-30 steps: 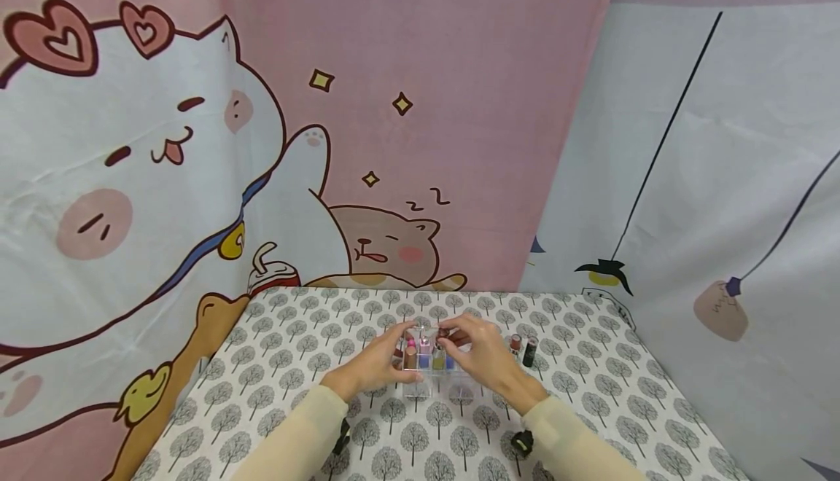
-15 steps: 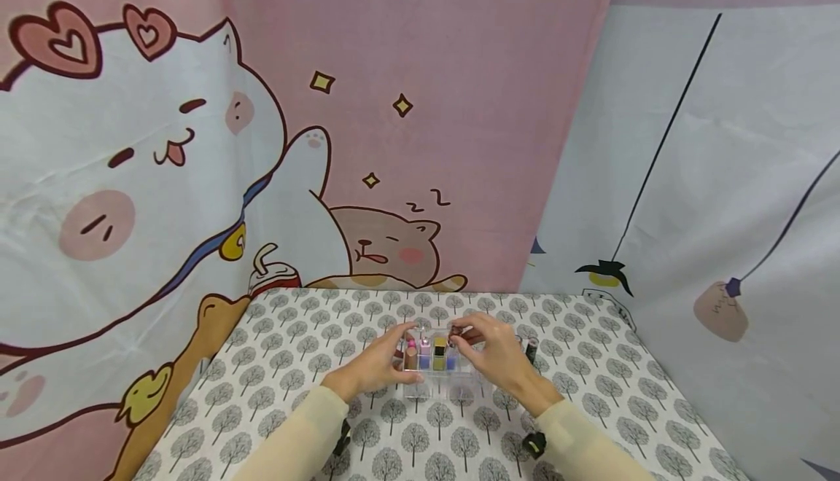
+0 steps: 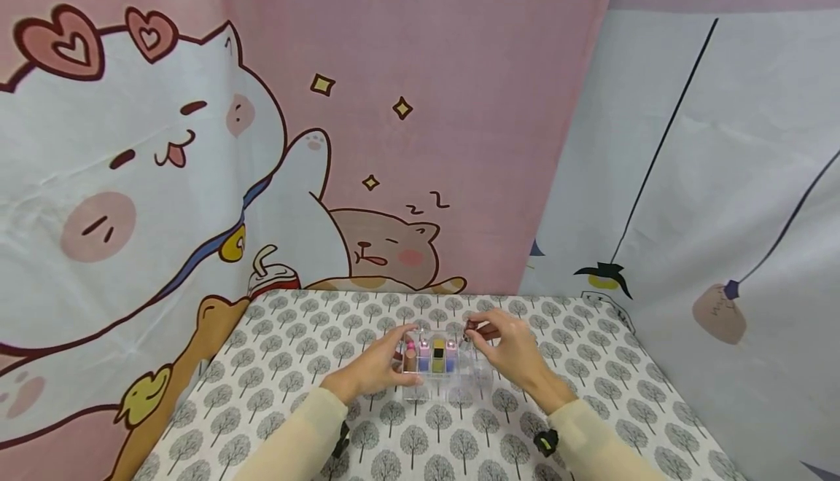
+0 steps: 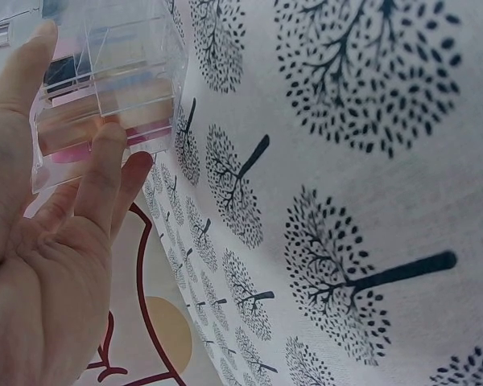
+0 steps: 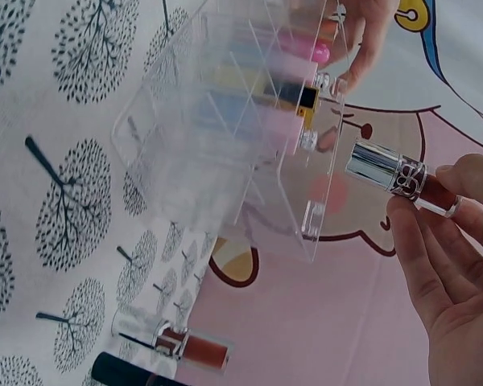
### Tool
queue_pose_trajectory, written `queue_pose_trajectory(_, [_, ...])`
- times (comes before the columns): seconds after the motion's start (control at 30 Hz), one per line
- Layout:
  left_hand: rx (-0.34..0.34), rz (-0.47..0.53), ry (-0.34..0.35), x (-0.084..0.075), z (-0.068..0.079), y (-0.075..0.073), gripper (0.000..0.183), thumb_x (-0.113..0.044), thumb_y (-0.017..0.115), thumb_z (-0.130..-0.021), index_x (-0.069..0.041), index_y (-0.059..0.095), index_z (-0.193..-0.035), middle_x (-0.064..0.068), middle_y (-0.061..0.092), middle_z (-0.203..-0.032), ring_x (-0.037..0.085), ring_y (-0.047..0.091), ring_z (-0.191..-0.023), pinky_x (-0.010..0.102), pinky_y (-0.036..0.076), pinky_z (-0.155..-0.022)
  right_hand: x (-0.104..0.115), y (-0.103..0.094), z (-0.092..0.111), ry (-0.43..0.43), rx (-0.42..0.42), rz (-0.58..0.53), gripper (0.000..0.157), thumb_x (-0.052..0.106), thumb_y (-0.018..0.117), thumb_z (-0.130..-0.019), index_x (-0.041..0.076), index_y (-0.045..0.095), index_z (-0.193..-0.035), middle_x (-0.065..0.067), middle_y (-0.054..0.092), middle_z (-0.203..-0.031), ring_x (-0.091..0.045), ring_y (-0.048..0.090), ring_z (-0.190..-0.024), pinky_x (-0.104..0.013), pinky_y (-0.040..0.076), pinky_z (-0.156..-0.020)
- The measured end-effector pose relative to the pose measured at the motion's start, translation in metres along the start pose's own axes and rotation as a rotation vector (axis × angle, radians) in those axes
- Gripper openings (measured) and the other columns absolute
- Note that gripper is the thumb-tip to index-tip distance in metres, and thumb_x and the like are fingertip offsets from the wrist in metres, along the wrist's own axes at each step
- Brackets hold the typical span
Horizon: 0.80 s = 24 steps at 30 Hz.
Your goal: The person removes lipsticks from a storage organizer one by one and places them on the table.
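A clear organizer [image 3: 415, 392] with compartments stands on the table. My left hand [image 3: 370, 366] grips its left end, thumb at the front and fingers behind. In the left wrist view, fingertips [image 4: 109, 137] press the clear wall beside a brownish tube [image 4: 68, 125]. My right hand [image 3: 510, 348] pinches a lip gloss tube [image 5: 394, 173] with a shiny silver cap and a dark red body. It is held just above the organizer's right part, apart from it. Several small cosmetics stand in the compartments, among them a yellow and black bottle [image 3: 438, 353] and a pink and blue bottle [image 3: 450, 357].
In the right wrist view, another lip gloss tube [image 5: 197, 350] and a dark tube [image 5: 125, 370] are beyond the organizer's right end. A tree-print cloth [image 3: 289, 393] covers the table. A pink cartoon curtain [image 3: 472, 138] hangs behind it.
My right hand has moved rightward along the organizer, still pinching the lip gloss, and uncovered the yellow and pink bottles. It now covers the tubes at the right. The left hand stays put.
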<state>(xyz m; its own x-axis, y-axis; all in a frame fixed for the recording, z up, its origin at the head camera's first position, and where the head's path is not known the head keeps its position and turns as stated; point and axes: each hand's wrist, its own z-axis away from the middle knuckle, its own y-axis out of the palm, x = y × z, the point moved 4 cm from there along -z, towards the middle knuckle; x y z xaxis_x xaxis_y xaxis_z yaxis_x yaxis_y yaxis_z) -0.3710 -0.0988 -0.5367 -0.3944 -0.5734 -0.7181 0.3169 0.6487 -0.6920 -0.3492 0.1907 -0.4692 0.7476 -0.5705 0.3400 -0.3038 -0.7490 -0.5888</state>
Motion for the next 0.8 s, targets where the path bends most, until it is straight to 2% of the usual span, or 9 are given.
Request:
queue_pose_trajectory(0.33, [0.003, 0.015, -0.005, 0.0, 0.001, 0.0, 0.115, -0.042, 0.099, -0.095, -0.026, 0.03, -0.184, 0.018, 0.063, -0.163, 0.025, 0.077, -0.125, 0.043, 0.07, -0.108, -0.011, -0.014, 0.001, 0.02, -0.019, 0.039, 0.028, -0.002, 0.094, -0.095, 0.002, 0.084, -0.122, -0.013, 0.087, -0.11, -0.022, 0.087, -0.083, -0.028, 0.074, -0.074])
queue_pose_trajectory(0.67, [0.001, 0.002, 0.015, -0.001, 0.001, -0.001, 0.115, -0.042, 0.099, -0.095, -0.024, 0.03, -0.184, 0.015, 0.059, -0.167, 0.019, 0.075, -0.12, 0.046, 0.069, -0.11, -0.027, -0.03, 0.003, 0.106, -0.026, 0.057, 0.027, 0.001, 0.093, -0.097, 0.005, 0.085, -0.122, -0.009, 0.088, -0.108, -0.02, 0.087, -0.083, -0.031, 0.074, -0.074])
queue_pose_trajectory(0.8, [-0.003, -0.001, 0.013, -0.002, 0.002, 0.0, 0.114, -0.042, 0.099, -0.095, -0.023, 0.03, -0.184, 0.015, 0.059, -0.168, 0.022, 0.075, -0.122, 0.05, 0.068, -0.112, -0.032, -0.036, 0.005, 0.125, -0.032, 0.063, 0.027, 0.001, 0.093, -0.097, 0.004, 0.085, -0.122, -0.01, 0.087, -0.109, -0.022, 0.086, -0.083, -0.031, 0.074, -0.073])
